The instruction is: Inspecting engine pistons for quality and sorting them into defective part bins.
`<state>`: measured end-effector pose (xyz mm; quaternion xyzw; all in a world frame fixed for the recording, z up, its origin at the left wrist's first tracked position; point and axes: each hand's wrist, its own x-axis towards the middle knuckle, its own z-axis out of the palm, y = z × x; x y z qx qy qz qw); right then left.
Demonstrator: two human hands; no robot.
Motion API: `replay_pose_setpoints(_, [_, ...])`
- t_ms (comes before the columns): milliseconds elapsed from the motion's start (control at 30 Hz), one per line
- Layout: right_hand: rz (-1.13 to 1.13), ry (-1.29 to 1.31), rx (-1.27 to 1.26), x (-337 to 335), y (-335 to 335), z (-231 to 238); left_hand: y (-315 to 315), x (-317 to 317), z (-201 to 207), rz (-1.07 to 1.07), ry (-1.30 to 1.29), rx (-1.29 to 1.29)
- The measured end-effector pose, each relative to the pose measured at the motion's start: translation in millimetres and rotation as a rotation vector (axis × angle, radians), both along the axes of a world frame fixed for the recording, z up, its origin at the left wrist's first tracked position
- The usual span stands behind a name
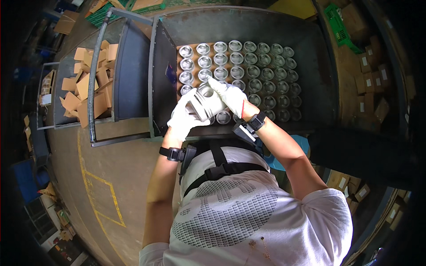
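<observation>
Between my two white-gloved hands is a silvery metal piston [207,101], tilted, with a round pin hole in its side and ring grooves near one end. My left hand [183,116] grips its left and lower side. Around its upper right side, my right hand [227,94] is closed, with the thumb or a finger along the top. Below them, many similar pistons [237,72] stand in rows on a brown sheet inside a dark metal bin [235,24]. The held piston and my hands hide some of the nearer rows.
A metal cart rail [94,84] stands left of the bin. Beyond it, another dark container holds folded cardboard pieces [91,84]. Cardboard boxes [370,80] and a green crate [341,27] are on the right. Yellow lines [114,199] mark the floor at lower left.
</observation>
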<state>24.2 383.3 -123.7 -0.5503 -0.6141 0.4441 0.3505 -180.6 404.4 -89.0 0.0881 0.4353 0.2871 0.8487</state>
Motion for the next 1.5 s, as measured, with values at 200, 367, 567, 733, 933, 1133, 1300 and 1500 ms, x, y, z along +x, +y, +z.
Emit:
replay_pose_setpoints(200, [-0.012, -0.309, 0.116, 0.8, 4.6, 5.5, 3.1, 2.8, 8.0, 0.027, 0.167, 0.108])
replay_pose_setpoints(367, [-0.335, 0.075, -0.205, -7.9, 5.4, 50.3, 19.9, -16.4, 2.7, 0.113, 0.050, 0.175])
replay_pose_setpoints(567, [-0.290, 0.021, -0.220, 0.5, -5.4, 37.2, 31.9, -30.1, 12.1, 0.412, -0.265, 0.271])
replay_pose_setpoints(733, [-0.298, -0.128, -0.026, 1.1, -14.7, 10.7, 34.3, -49.7, 16.8, 0.550, -0.208, 0.271])
replay_pose_setpoints(933, [-0.294, 0.005, -0.148, -10.9, -10.4, 13.0, 37.3, -60.4, 19.6, 0.671, -0.362, 0.334])
replay_pose_setpoints(1133, [-0.208, -0.089, -0.287, -26.6, -6.7, 42.5, 37.2, -69.1, 27.3, 0.612, -0.468, 0.362])
replay_pose_setpoints(1300, [-0.090, -0.089, -0.163, -52.3, 7.6, 82.4, 32.9, -59.6, 38.8, 0.596, -0.407, 0.458])
replay_pose_setpoints(1500, [-0.069, 0.341, -0.104, -98.1, 24.0, 106.3, 32.4, -58.3, 23.4, 0.590, -0.244, 0.556])
